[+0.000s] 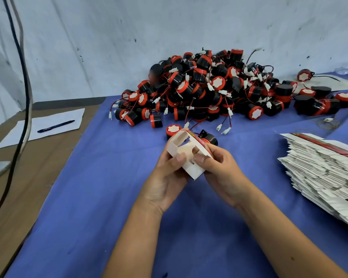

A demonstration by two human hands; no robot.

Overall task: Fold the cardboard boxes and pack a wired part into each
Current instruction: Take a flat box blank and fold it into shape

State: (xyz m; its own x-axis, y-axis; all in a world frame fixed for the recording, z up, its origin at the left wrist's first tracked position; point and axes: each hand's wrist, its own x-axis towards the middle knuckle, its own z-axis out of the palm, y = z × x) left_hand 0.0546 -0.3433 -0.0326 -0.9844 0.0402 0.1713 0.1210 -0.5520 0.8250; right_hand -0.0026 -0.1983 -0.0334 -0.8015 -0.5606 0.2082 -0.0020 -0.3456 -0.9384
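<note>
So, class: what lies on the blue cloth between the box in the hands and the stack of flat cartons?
Head view: between the box and the stack of flat cartons, only bare blue cloth.

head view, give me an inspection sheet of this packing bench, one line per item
surface: blue cloth over a brown table.
job's things: one box half folded, held above the cloth; pile of wired parts at the back; stack of flat boxes on the right.
clutter: pen lying on a sheet of paper, left side.
grippers: left hand and right hand both grip the box, thumbs pressing its flaps.
cables: two thick cables hanging down on the left.
surroundings: pale sheeting behind, marked with dark spots.
</note>
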